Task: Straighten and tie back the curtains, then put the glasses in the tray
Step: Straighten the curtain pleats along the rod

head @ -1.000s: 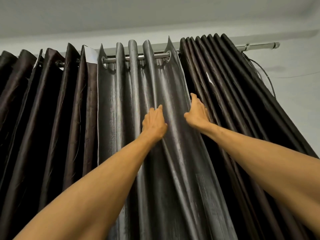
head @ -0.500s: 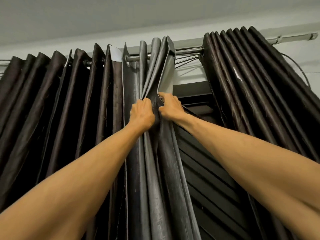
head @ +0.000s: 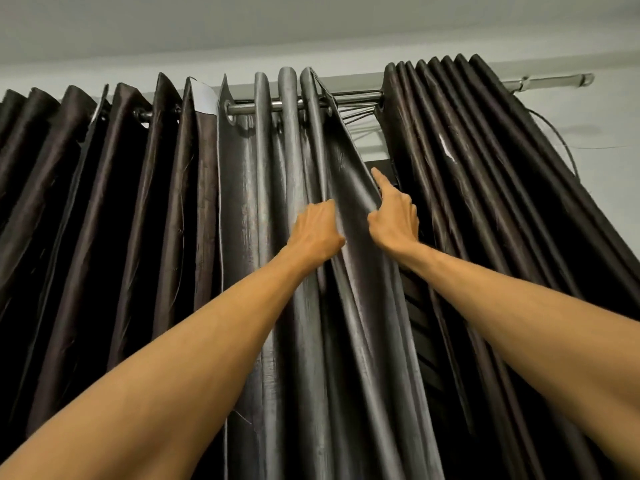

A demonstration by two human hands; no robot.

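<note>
Below the rod (head: 298, 105), left hand (head: 315, 233) and right hand (head: 393, 220) each grip the glossy grey pleated curtain (head: 242, 202)

Single view, head-worn and wide-angle. It is tilted steeply upward from below the curtain rod (head: 304, 103) and faces the wall. It sits close in: the grey curtain (head: 263, 209) fills the centre, with the ceiling (head: 311, 19) across the top. The left forearm (head: 173, 358) and right forearm (head: 536, 323) enter from the bottom corners.
</note>
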